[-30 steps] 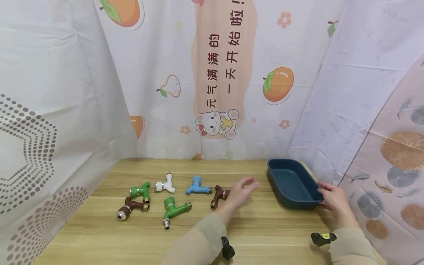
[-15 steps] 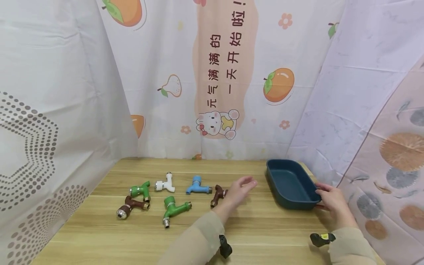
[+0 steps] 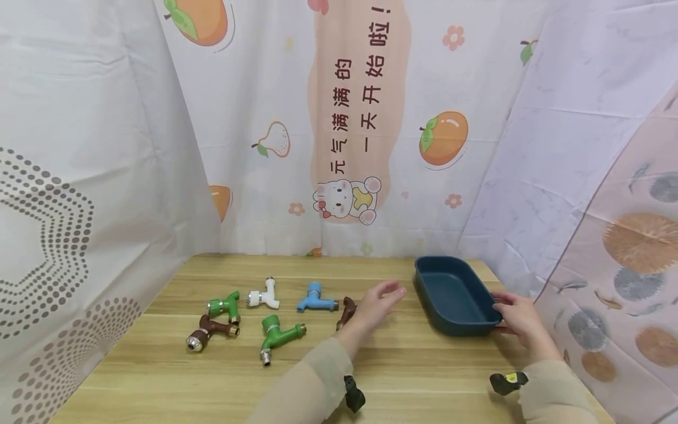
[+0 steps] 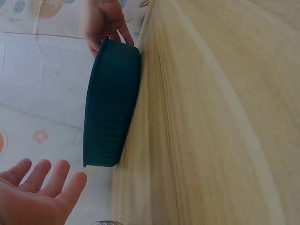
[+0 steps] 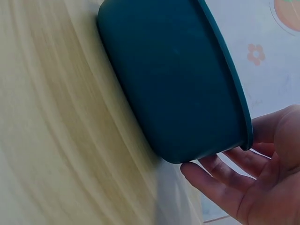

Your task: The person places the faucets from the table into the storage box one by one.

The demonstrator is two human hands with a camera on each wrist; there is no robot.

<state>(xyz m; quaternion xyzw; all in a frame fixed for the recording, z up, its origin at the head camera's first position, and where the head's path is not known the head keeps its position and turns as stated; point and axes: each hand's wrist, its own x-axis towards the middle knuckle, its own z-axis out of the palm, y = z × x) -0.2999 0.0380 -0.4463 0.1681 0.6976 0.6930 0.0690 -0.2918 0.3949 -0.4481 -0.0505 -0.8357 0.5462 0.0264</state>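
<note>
A dark teal plastic basin [image 3: 459, 294] stands upright on the right part of the wooden table. My right hand [image 3: 521, 321] grips its near right end, the thumb at the rim [image 5: 234, 77] and the fingers [image 5: 213, 185] against the outside of the end wall. My left hand [image 3: 373, 309] hovers left of the basin, holding nothing. In the left wrist view its fingers [image 4: 56, 178] are spread and slightly bent, apart from the basin wall. Below that forearm, a brown tap [image 3: 346, 312] is partly hidden.
To the left lie several taps: a blue tap [image 3: 316, 300], a white tap [image 3: 267, 293], a green tap [image 3: 281, 337], a smaller green tap [image 3: 228, 306] and another brown tap [image 3: 212, 331]. Printed curtains [image 3: 281, 194] enclose the wooden table [image 3: 212, 388] at the back and sides.
The basin has shifted a little to the left with my right hand on it. My left hand has also drifted slightly left, covering more of the brown tap.
</note>
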